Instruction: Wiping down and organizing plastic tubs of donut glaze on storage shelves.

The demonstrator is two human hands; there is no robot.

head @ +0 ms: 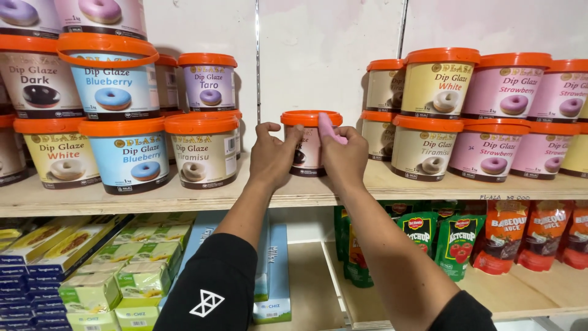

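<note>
Both hands point(306, 156) clasp the upright orange-lidded tub point(310, 132), lid upward.

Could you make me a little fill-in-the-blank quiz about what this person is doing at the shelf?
1. Both hands grip a single tub whose lid is coloured ____.
2. The right hand also holds a ____ cloth against the tub.
3. The tub stands on a ____ shelf, apart from the stacks on either side.
4. The left hand belongs to an arm in a ____ sleeve.

Missing words: orange; pink; wooden; black
</note>
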